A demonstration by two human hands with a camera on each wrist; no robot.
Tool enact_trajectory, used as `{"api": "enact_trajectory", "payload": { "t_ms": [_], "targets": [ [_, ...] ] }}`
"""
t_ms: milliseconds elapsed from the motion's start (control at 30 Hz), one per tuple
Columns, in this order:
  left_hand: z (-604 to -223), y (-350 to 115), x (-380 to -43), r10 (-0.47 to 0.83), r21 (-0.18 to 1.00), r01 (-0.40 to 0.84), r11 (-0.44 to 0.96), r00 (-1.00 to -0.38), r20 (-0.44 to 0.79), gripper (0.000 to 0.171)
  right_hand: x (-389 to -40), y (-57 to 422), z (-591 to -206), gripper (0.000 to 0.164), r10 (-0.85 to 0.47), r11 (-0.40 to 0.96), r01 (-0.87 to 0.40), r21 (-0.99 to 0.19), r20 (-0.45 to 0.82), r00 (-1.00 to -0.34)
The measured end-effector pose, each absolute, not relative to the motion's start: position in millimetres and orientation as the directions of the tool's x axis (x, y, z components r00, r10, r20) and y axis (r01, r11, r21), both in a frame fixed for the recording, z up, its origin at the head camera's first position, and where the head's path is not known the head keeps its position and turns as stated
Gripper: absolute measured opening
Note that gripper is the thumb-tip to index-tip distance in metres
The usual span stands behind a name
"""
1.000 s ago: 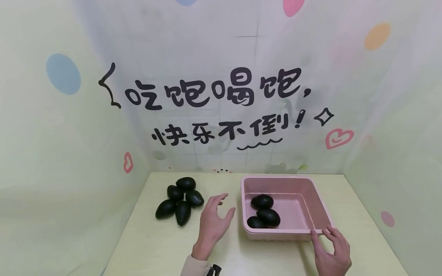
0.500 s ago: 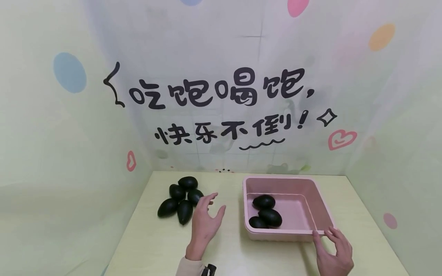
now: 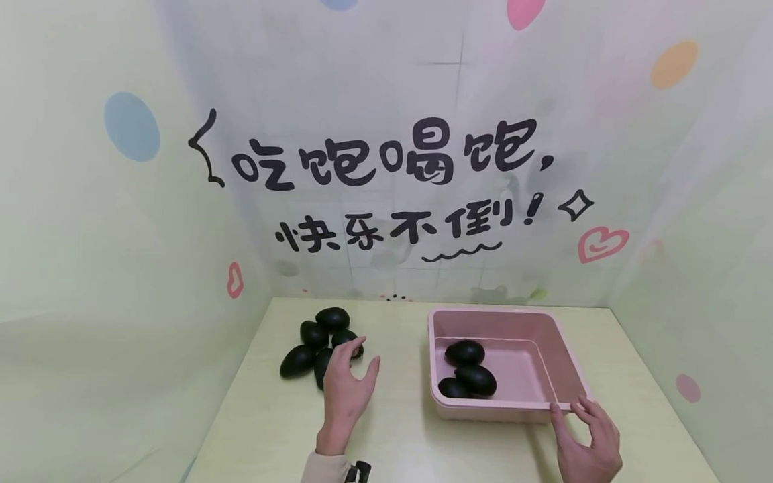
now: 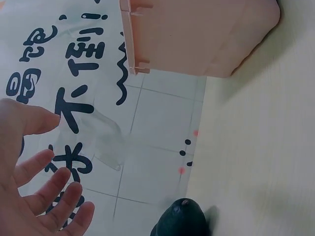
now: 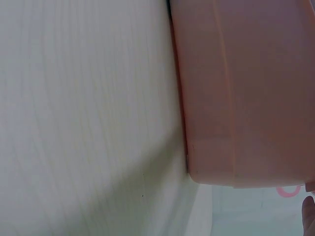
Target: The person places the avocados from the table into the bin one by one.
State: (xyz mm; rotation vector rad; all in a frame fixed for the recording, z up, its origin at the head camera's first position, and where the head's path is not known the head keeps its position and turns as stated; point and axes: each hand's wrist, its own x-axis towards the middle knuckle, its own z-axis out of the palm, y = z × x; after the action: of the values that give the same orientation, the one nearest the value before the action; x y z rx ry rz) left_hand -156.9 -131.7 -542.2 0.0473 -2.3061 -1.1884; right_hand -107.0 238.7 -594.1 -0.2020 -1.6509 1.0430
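Note:
My left hand (image 3: 347, 399), fingers apart and slightly bent, hovers at the near right side of a cluster of dark avocados (image 3: 297, 362). It holds nothing and covers part of the nearest fruit. The left wrist view catches its spread fingers and one avocado (image 4: 181, 219) at the bottom. My right hand (image 3: 588, 446) grips the front right corner of a pink plastic bin (image 3: 495, 404), thumb and fingers at the rim. Inside that bin, 3 avocados (image 3: 476, 380) lie toward the left. Only a fingertip of the right hand enters the right wrist view, beside the bin's wall (image 5: 266, 98).
Everything stands on a pale wood-grain table (image 3: 398, 443). A printed backdrop (image 3: 386, 87) with black lettering rises behind the table and along both sides. Bare tabletop separates the avocado cluster from the bin.
My left hand has moved left, away from the bin, to the loose avocados. The right hand stays on the bin's corner. The head view has shifted slightly.

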Motion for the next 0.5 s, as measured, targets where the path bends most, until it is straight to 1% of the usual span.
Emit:
{"api": "enact_trajectory", "payload": {
  "t_ms": [300, 500],
  "targets": [
    [-545.5, -148.3, -157.8, -0.329, 0.753, 0.212, 0.623, -0.802, 0.498, 0.041, -108.5, 241.7, -600.1, 0.026, 0.616, 0.598, -0.357, -0.718, 0.696, -0.368],
    [-547.6, -159.8, -157.5, -0.364, 0.756, 0.201, 0.623, -0.781, 0.507, 0.041, -107.0, 237.6, -593.1, 0.025, 0.621, 0.589, -0.364, -0.721, 0.693, -0.366]
  ]
}}
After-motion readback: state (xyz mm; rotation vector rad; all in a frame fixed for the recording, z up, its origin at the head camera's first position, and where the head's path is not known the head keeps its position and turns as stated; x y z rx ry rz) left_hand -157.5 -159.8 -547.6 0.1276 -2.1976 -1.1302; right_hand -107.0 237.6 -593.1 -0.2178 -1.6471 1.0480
